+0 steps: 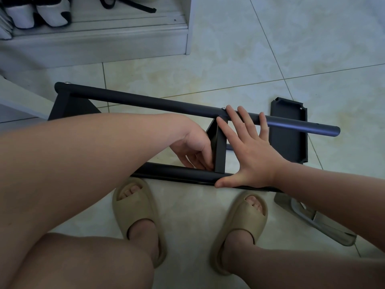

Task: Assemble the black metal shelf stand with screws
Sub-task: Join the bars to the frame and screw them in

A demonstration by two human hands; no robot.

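1. The black shelf stand (pixel 177 171) lies sideways on the tiled floor (pixel 270 49), before 2 tan slippers (pixel 127 214).
2. The right hand (pixel 250 155) spreads flat across the stand.
3. The left hand (pixel 191 147) curls its fingers at the middle panel's (pixel 219 151) foot; their hold is hidden.
4. A loose tray (pixel 288 147) lies beyond, partly behind the far tube (pixel 145 102).

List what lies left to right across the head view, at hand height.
In order: end shelf panel → left hand → middle shelf panel → right hand → loose black tray.
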